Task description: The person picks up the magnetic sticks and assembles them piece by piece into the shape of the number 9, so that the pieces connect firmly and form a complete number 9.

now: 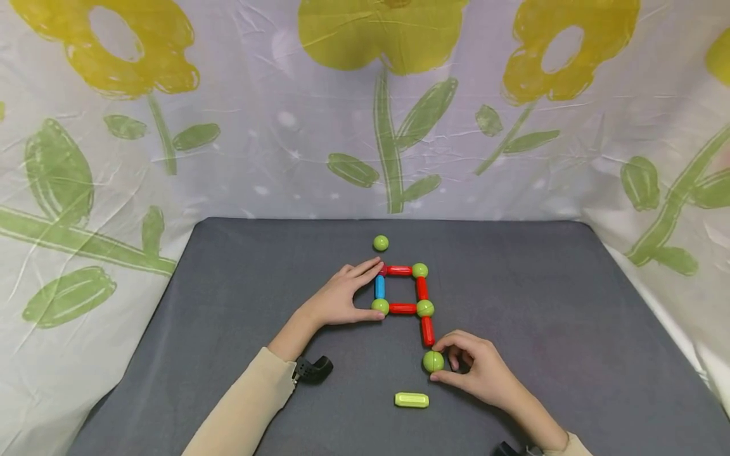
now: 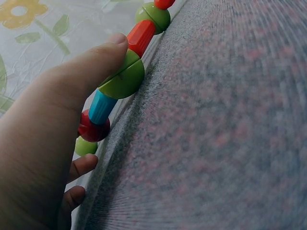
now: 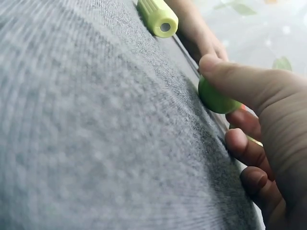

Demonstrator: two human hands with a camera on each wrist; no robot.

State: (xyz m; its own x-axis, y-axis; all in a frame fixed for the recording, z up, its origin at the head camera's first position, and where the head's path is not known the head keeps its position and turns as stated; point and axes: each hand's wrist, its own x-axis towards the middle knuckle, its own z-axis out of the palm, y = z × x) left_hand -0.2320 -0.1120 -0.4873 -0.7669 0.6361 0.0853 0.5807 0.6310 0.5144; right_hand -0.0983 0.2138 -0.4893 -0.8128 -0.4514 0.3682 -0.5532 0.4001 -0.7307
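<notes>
Magnetic rods and balls form a square on the table, with red rods (image 1: 402, 308), a blue rod (image 1: 379, 287), green balls (image 1: 424, 308) and a red ball (image 1: 383, 270) at the far-left corner. Another red rod (image 1: 428, 331) sticks out from the near-right corner. My left hand (image 1: 336, 297) spans the left side, straight fingers at the red ball and thumb on the near-left green ball (image 2: 125, 79). Between thumb and index finger, my right hand (image 1: 476, 367) pinches a green ball (image 1: 433, 361), just short of the protruding rod's end.
Nearer the front lies a loose yellow-green rod (image 1: 411, 400). Beyond the square sits a single green ball (image 1: 380, 243). A dark grey cloth covers the table (image 1: 274, 405), and a flower-printed curtain (image 1: 256, 145) hangs behind it.
</notes>
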